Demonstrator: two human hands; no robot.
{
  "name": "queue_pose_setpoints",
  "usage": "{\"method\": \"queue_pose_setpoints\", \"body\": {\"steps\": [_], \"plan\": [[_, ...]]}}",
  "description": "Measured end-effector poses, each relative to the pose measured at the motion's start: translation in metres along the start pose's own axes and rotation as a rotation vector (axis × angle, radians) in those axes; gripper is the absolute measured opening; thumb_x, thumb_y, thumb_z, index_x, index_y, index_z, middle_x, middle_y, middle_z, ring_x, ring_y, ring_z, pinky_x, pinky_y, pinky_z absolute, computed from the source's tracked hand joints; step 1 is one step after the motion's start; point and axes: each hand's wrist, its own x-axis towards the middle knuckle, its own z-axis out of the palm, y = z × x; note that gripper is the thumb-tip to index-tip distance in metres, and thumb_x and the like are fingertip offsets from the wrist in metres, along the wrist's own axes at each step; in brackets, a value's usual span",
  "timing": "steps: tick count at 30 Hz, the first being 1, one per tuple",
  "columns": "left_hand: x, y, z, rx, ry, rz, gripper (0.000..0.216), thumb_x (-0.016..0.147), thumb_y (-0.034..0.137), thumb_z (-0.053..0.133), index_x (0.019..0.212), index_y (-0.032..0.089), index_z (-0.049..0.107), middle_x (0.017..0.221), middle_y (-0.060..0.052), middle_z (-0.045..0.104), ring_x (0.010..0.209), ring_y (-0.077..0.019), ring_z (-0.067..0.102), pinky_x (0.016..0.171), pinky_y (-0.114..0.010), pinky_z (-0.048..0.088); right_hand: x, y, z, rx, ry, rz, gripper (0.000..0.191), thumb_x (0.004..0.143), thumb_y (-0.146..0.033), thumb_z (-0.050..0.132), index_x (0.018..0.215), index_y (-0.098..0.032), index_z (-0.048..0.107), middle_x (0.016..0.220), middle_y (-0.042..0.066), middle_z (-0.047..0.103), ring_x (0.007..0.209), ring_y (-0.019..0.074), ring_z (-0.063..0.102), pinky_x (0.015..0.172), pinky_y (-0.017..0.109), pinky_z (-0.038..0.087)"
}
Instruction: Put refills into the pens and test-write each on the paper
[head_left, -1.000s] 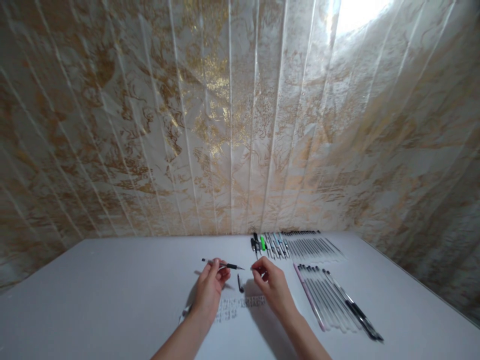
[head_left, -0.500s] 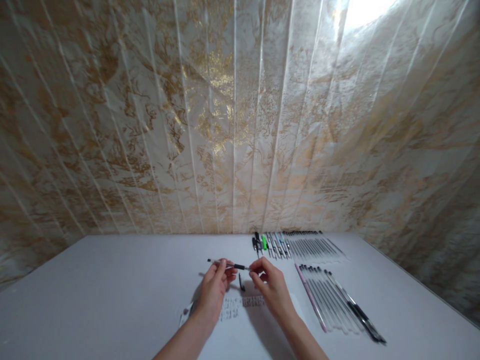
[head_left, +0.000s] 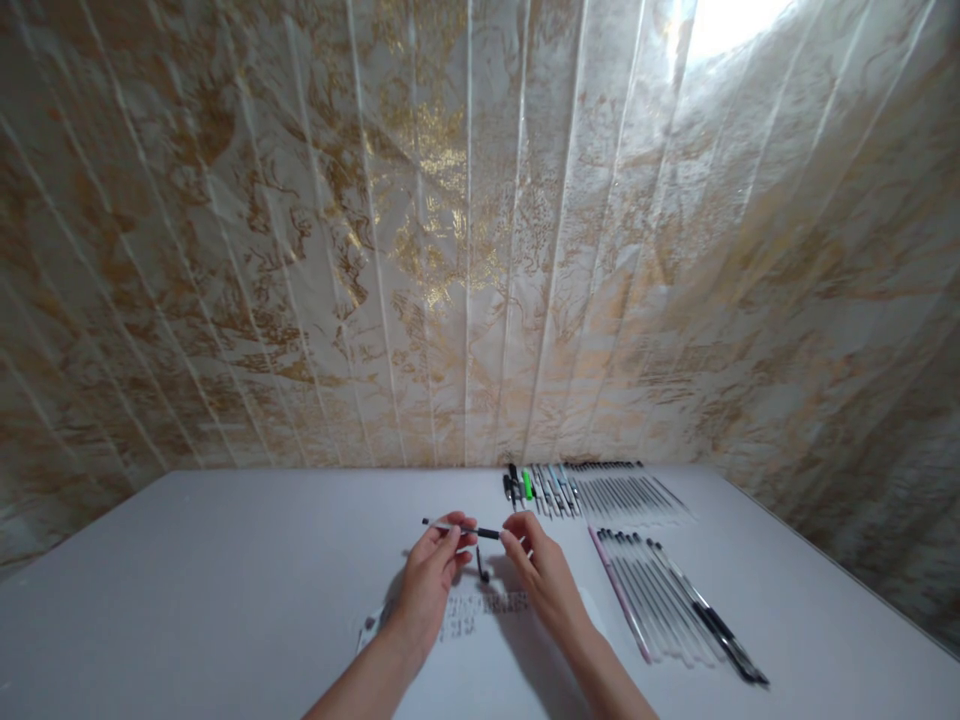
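My left hand (head_left: 433, 580) pinches a thin black-gripped pen (head_left: 459, 527) held level above the white table (head_left: 210, 600). My right hand (head_left: 541, 570) meets the pen's right tip, its fingertips closed on that end. Just below the pen, between my hands, a small dark pen cap (head_left: 481, 566) lies on a sheet of paper with handwriting (head_left: 487, 612).
A row of clear pens with a pink one (head_left: 652, 605) lies to the right of my right hand. A farther row with a green and black pen (head_left: 585, 490) sits by the gold-patterned wall (head_left: 465, 250). The table's left half is bare.
My right hand moved left and closed onto the pen's tip. The left hand shifted slightly right with the pen.
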Motion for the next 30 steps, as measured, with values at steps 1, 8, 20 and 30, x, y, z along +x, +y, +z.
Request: {"method": "queue_pose_setpoints", "body": {"steps": [1,8,20,30], "plan": [[0.000,0.000,0.000,-0.001,0.003,0.001,0.036,0.061,0.030,0.084,0.089,0.014,0.068,0.091,-0.007,0.073,0.075,-0.0145,0.065,0.066,-0.022,0.048,0.000,0.000,0.000,-0.008,-0.007,-0.010,0.019,0.088,-0.040,0.048,0.083,-0.022,0.052,0.070,-0.001,0.059,0.060,0.0161,0.053,0.059,0.024,0.038],[-0.001,-0.001,-0.001,-0.003,-0.002,0.000,0.036,0.063,0.029,0.083,0.091,0.013,0.068,0.089,-0.008,0.073,0.073,-0.0141,0.065,0.066,-0.022,0.048,-0.001,-0.001,-0.001,-0.048,-0.072,0.008,0.046,0.096,-0.045,0.030,0.061,-0.022,0.047,0.051,-0.003,0.048,0.049,0.0152,0.047,0.054,0.025,0.033],[0.002,0.001,-0.002,0.058,0.020,0.085,0.030,0.064,0.031,0.082,0.084,0.014,0.066,0.082,-0.006,0.071,0.067,-0.0143,0.063,0.063,-0.023,0.046,-0.001,0.000,0.000,-0.083,-0.135,-0.008,0.031,0.093,-0.037,0.039,0.069,-0.021,0.049,0.056,-0.005,0.046,0.054,0.0140,0.045,0.055,0.023,0.032],[-0.006,0.020,0.014,0.350,-0.223,0.222,0.012,0.073,0.029,0.074,0.077,0.018,0.073,0.075,-0.005,0.070,0.074,-0.0200,0.061,0.071,-0.025,0.044,0.001,-0.043,-0.024,-0.303,-0.202,-0.110,0.022,0.085,-0.026,0.057,0.065,-0.019,0.064,0.066,0.000,0.056,0.068,0.0177,0.051,0.067,0.029,0.036]]}}
